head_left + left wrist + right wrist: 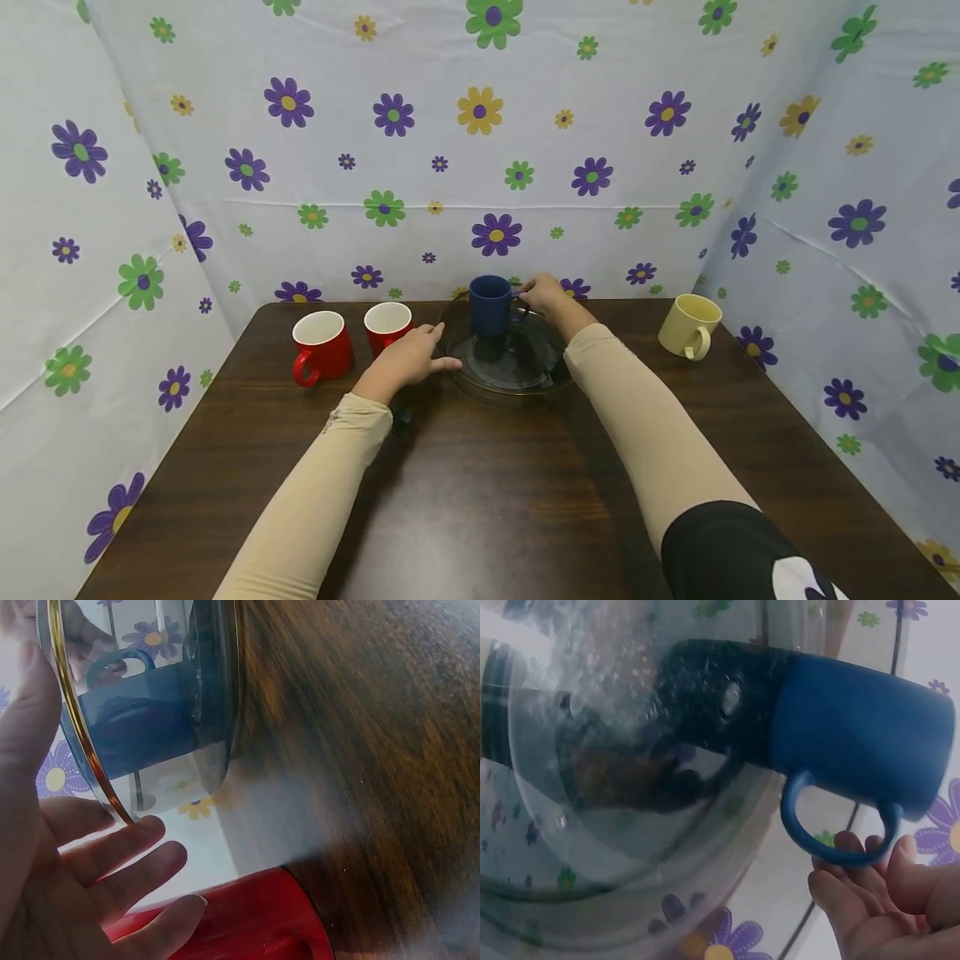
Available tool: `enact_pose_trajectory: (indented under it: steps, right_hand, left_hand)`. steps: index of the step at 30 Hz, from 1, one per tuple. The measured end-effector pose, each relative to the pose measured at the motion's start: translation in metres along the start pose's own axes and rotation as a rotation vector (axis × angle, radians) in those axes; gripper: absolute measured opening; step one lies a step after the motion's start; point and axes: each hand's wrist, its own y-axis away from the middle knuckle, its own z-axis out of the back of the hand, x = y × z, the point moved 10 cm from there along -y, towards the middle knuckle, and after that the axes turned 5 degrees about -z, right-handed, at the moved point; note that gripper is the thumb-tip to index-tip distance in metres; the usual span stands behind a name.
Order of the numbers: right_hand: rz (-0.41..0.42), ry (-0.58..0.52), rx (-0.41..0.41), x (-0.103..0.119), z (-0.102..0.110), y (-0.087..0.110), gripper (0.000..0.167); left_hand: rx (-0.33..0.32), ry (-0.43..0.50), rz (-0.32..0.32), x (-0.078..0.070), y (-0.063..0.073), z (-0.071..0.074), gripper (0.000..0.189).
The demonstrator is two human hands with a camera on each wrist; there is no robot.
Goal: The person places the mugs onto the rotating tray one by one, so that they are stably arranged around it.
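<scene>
A dark blue mug stands upright in a round see-through glass dish with a gold-coloured rim. My right hand reaches over the dish's right back side and holds the mug by its handle. In the right wrist view, the thumb and fingertips meet at the outer curve of the handle. At the dish's left side is my left hand, its fingers spread and mostly straight. In the left wrist view its fingertips lie right at the gold rim, with the mug showing through the glass.
Two red mugs with white insides stand on the left, one farther out and one close behind my left hand. A pale yellow mug is at the right back. Flowered cloth surrounds the dark wooden table.
</scene>
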Motion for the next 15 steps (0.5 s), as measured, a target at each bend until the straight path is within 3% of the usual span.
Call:
enact_pose_trajectory:
  steps: [6,11,15]
  right_hand:
    - [0.023,-0.126,-0.029,0.003,0.029,0.010,0.032]
    - [0.054,-0.176,-0.125,-0.006,0.071,0.020,0.031]
    - [0.049,-0.213,-0.214,-0.026,0.109,0.034,0.033]
  left_hand:
    - [0.001,0.010,0.003,0.001,0.001,-0.001,0.091]
    - [0.007,0.018,0.007,0.002,0.001,-0.002,0.092]
    - [0.004,0.027,0.008,0.002,0.002,-0.002,0.092]
